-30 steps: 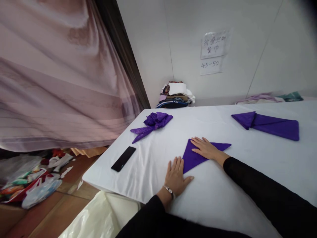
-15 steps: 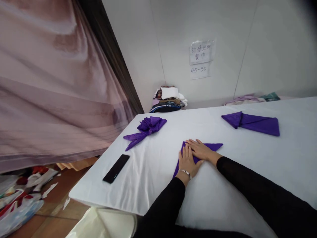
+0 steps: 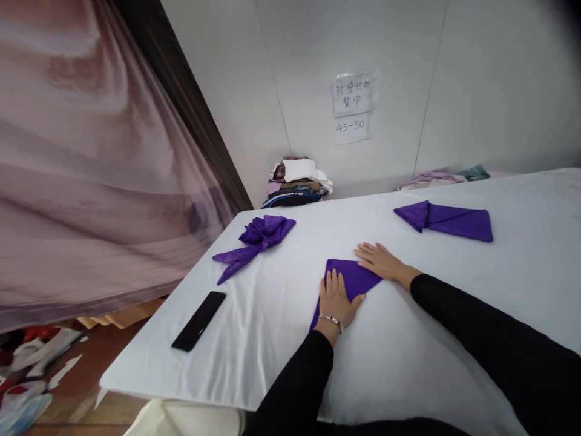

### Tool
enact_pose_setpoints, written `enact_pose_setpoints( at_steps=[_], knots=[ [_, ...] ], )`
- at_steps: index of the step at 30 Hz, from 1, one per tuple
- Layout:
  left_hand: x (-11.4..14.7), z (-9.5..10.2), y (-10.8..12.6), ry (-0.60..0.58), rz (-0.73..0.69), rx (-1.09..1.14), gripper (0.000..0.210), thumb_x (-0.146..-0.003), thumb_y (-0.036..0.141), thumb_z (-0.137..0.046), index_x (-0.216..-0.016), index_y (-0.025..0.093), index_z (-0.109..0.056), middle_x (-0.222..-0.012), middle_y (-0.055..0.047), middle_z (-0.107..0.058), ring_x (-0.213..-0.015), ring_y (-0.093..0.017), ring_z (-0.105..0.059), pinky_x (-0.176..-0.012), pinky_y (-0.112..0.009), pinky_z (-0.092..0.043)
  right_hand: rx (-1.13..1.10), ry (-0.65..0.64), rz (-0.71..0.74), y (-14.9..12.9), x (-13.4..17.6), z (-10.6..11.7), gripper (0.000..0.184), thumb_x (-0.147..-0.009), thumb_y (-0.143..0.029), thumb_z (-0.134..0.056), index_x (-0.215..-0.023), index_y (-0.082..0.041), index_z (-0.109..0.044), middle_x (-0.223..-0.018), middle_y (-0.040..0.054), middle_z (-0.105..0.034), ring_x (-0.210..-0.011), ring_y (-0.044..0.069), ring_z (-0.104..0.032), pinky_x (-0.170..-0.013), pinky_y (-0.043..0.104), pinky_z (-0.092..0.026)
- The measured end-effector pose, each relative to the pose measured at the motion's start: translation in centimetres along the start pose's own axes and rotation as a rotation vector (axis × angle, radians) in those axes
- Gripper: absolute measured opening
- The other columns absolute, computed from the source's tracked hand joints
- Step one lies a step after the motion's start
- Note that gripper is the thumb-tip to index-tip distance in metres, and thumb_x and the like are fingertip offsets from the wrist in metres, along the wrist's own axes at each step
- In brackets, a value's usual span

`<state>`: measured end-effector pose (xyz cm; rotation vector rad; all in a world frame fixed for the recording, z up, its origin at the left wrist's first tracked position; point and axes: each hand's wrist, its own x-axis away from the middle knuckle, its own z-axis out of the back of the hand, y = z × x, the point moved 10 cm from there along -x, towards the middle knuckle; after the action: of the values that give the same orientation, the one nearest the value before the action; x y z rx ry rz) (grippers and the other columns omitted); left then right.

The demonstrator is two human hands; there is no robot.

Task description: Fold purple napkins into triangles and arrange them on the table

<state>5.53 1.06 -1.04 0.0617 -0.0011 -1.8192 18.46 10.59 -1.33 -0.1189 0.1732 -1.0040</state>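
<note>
A purple cloth napkin (image 3: 353,277), folded into a triangle, lies flat on the white-covered table (image 3: 281,327). My left hand (image 3: 336,298) rests palm down on its left side, fingers stretched toward the top corner and thumb out to the right. A bracelet circles that wrist. On the napkin's right part lies my right hand (image 3: 381,261), also flat, its fingertips reaching past the upper edge onto the tablecloth. Both hands are open and grip nothing. The napkin's right tip and lower left part are partly hidden under my hands and left sleeve.
A purple napkin folded like a flower (image 3: 258,236) lies at the left, with a black phone (image 3: 198,321) nearer me. Another folded purple napkin (image 3: 458,222) is at the back right. Stacked clothes (image 3: 297,184) stand behind the table; a pink curtain (image 3: 100,181) hangs left.
My right hand has slid rightward from the napkin's top corner along its upper edge, uncovering the middle. My left hand stays on the left side. The view has shifted slightly.
</note>
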Motion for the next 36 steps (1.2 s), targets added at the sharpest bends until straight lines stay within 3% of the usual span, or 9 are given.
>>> enact_pose_setpoints(
  at_steps=[4, 6, 9, 13, 16, 21, 31, 33, 36],
  knots=[
    [0.0, -0.1, 0.0, -0.010, 0.004, 0.025, 0.082, -0.081, 0.065, -0.012, -0.139, 0.008, -0.022, -0.147, -0.012, -0.018, -0.136, -0.026, -0.008, -0.110, -0.045, -0.011, 0.077, -0.013, -0.236, 6.4, 1.9, 0.9, 0.059, -0.088, -0.054, -0.016, -0.137, -0.025, -0.032, -0.145, 0.0067, -0.025, -0.133, 0.027, -0.018, -0.103, 0.054, -0.016],
    [0.0, 0.0, 0.1, -0.010, 0.007, 0.040, 0.084, -0.080, 0.066, -0.012, -0.139, 0.007, -0.022, -0.147, -0.013, -0.018, -0.136, -0.026, -0.008, -0.110, -0.045, -0.011, 0.102, 0.043, -0.307, 6.7, 2.6, 2.1, 0.059, -0.088, -0.052, -0.016, -0.137, -0.023, -0.033, -0.145, 0.0088, -0.027, -0.133, 0.028, -0.018, -0.102, 0.056, -0.014],
    [0.0, 0.3, 0.1, -0.001, 0.009, 0.047, 0.085, -0.080, 0.067, -0.015, -0.138, 0.006, -0.022, -0.147, -0.014, -0.019, -0.135, -0.026, -0.009, -0.110, -0.045, -0.011, 0.072, 0.150, -0.157, 0.9, 2.7, 3.5, 0.060, -0.088, -0.054, -0.019, -0.138, -0.022, -0.031, -0.145, 0.0092, -0.026, -0.134, 0.026, -0.015, -0.105, 0.052, -0.008],
    [0.1, 0.3, 0.5, -0.014, -0.025, 0.044, 0.068, -0.084, 0.054, -0.026, -0.139, 0.014, -0.023, -0.147, -0.010, -0.021, -0.135, -0.028, -0.011, -0.109, -0.047, -0.013, -0.123, 0.010, 0.215, -10.6, 2.5, 1.5, 0.061, -0.088, -0.058, -0.024, -0.141, -0.028, -0.019, -0.147, 0.0035, -0.021, -0.135, 0.022, -0.012, -0.108, 0.046, -0.007],
    [0.0, 0.4, 0.5, 0.006, -0.044, 0.045, 0.063, -0.085, 0.048, -0.028, -0.140, 0.017, -0.021, -0.146, -0.008, -0.022, -0.135, -0.027, -0.013, -0.109, -0.047, -0.013, -0.225, -0.093, 0.289, -13.2, 2.5, -0.1, 0.059, -0.089, -0.056, -0.023, -0.141, -0.031, -0.014, -0.148, 0.0008, -0.018, -0.135, 0.020, -0.012, -0.108, 0.043, -0.006],
    [-0.1, 0.4, 0.0, 0.026, 0.003, 0.036, 0.082, -0.080, 0.066, -0.020, -0.138, 0.009, -0.026, -0.145, -0.013, -0.024, -0.135, -0.026, -0.013, -0.109, -0.045, -0.012, -0.161, -0.082, 0.133, -7.0, 1.8, -0.2, 0.061, -0.087, -0.061, -0.024, -0.139, -0.030, -0.024, -0.147, 0.0032, -0.021, -0.135, 0.022, -0.011, -0.107, 0.047, -0.005],
    [0.1, 0.6, 0.2, 0.009, -0.002, 0.043, 0.085, -0.079, 0.067, -0.015, -0.138, 0.007, -0.024, -0.146, -0.014, -0.021, -0.135, -0.027, -0.012, -0.109, -0.045, -0.012, 0.049, 0.011, -0.307, 6.8, 4.3, 1.1, 0.058, -0.087, -0.056, -0.021, -0.136, -0.029, -0.034, -0.145, 0.0055, -0.026, -0.132, 0.029, -0.019, -0.101, 0.058, -0.016],
    [0.1, 0.7, 0.2, 0.007, -0.003, 0.048, 0.082, -0.080, 0.065, -0.016, -0.138, 0.007, -0.024, -0.146, -0.014, -0.021, -0.135, -0.026, -0.011, -0.109, -0.045, -0.012, 0.070, 0.058, -0.359, 6.7, 4.9, 1.6, 0.059, -0.087, -0.056, -0.021, -0.136, -0.025, -0.035, -0.144, 0.0085, -0.028, -0.132, 0.029, -0.020, -0.101, 0.059, -0.016],
    [0.1, 0.7, 0.3, 0.000, 0.000, 0.058, 0.079, -0.081, 0.061, -0.018, -0.138, 0.006, -0.024, -0.146, -0.014, -0.020, -0.135, -0.026, -0.009, -0.109, -0.045, -0.011, 0.033, 0.104, -0.195, 1.9, 5.3, 1.8, 0.060, -0.087, -0.056, -0.022, -0.137, -0.023, -0.033, -0.144, 0.0087, -0.028, -0.133, 0.026, -0.018, -0.105, 0.053, -0.013]
  ],
)
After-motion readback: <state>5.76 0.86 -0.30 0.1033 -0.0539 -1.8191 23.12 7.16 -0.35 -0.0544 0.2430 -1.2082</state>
